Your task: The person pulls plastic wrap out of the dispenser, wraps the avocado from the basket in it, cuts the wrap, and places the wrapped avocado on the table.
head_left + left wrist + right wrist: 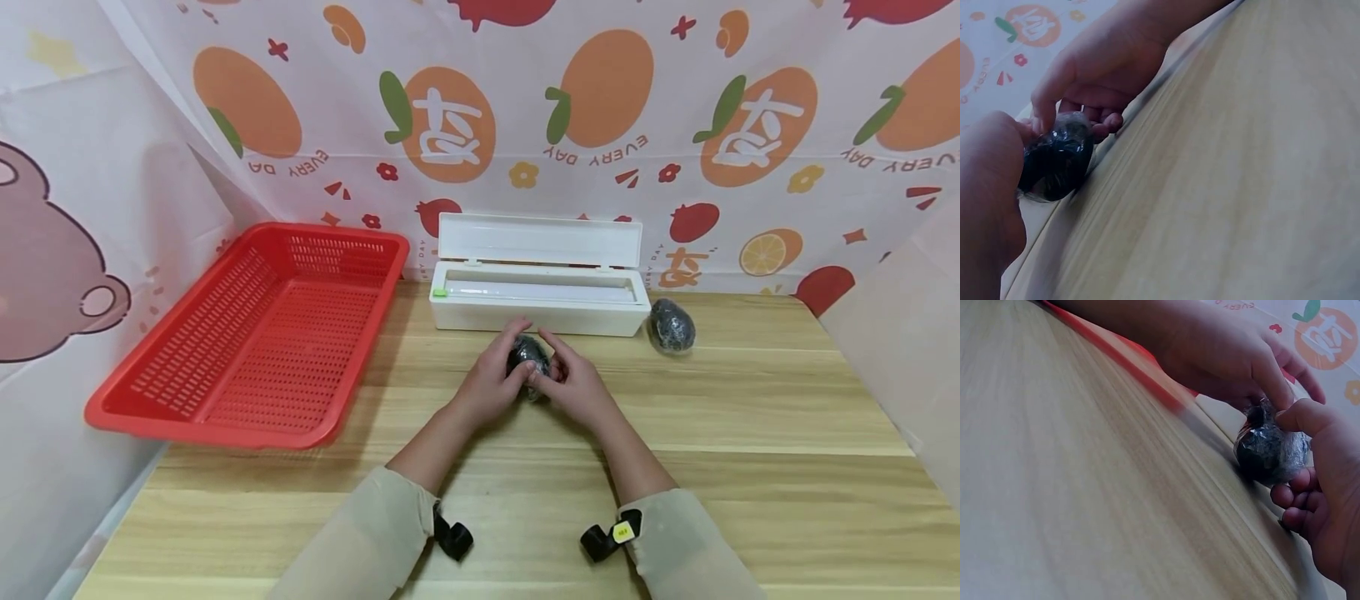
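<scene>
A dark avocado wrapped in clear cling film is held between both hands, just in front of the white box. My left hand grips its left side, thumb on the near face. From the right, my right hand holds it with the thumb pressing the film and the fingers bent around the far side. In the left wrist view, shiny creased film covers the avocado. The right wrist view shows wrinkled film on the avocado near both thumbs. Parts of its sides are hidden behind the fingers.
The white cling film dispenser stands at the back with its lid raised and a roll inside. Another wrapped avocado lies right of it. A red plastic basket sits on the left of the wooden table.
</scene>
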Demonstrator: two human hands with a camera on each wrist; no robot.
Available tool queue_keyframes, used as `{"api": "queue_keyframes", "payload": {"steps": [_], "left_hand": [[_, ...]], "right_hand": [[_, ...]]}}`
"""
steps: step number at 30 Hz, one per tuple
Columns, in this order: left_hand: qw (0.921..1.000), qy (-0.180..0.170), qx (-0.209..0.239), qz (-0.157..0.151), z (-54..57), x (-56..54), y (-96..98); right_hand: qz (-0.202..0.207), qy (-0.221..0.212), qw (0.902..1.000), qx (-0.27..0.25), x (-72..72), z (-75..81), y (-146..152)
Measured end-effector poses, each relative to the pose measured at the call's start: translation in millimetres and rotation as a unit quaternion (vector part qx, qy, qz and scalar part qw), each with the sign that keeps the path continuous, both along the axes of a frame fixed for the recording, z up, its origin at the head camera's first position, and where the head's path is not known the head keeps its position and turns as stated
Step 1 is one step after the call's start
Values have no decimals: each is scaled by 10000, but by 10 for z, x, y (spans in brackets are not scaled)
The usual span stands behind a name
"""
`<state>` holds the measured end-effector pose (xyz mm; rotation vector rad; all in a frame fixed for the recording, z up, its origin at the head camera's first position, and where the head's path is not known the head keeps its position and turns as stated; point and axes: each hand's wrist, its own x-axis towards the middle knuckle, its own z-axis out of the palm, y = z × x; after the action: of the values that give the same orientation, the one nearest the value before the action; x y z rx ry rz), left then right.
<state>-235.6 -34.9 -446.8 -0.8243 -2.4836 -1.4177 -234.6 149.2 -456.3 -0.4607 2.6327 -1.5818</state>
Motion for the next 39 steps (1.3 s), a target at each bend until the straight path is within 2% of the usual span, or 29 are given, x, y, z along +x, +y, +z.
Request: {"api": "queue_keyframes", "payload": {"steps": [6, 11, 15, 18, 20, 22, 25, 28, 31, 35, 39], "left_hand": [[9976, 307, -619, 90, 16, 12, 0], [9928, 469, -1097, 118, 37, 16, 1], [9892, 810, -1221, -90, 37, 17, 10], [9888, 981, -1109, -183, 19, 18, 15], [9912, 901, -966, -74, 5, 19, 13], [9933, 691, -918, 160, -8, 21, 3], [9927, 430, -1044, 421, -22, 23, -14], [9905, 356, -1254, 446, -26, 25, -24], [9905, 347, -1262, 428, -25, 18, -21], [9957, 153, -793, 446, -26, 7, -10], [9974, -501, -8, 521, -33, -8, -9]], "right_hand": [[126, 34, 9996, -242, 12, 9, 16], [-32, 325, 9995, -15, 14, 4, 21], [296, 259, 9992, 97, 19, -9, 14], [504, 152, 9986, 78, 22, -12, 9], [377, 255, 9989, 117, 22, -8, 7], [155, 397, 9990, 161, 15, -3, 5], [-140, 531, 9984, 113, 3, -1, 4], [-230, 563, 9981, 36, -3, -4, 0], [-268, 636, 9976, 55, -1, -6, -5], [-259, 606, 9978, 11, -3, -14, 1], [-208, 210, 9990, -338, -10, -2, 22]]}}
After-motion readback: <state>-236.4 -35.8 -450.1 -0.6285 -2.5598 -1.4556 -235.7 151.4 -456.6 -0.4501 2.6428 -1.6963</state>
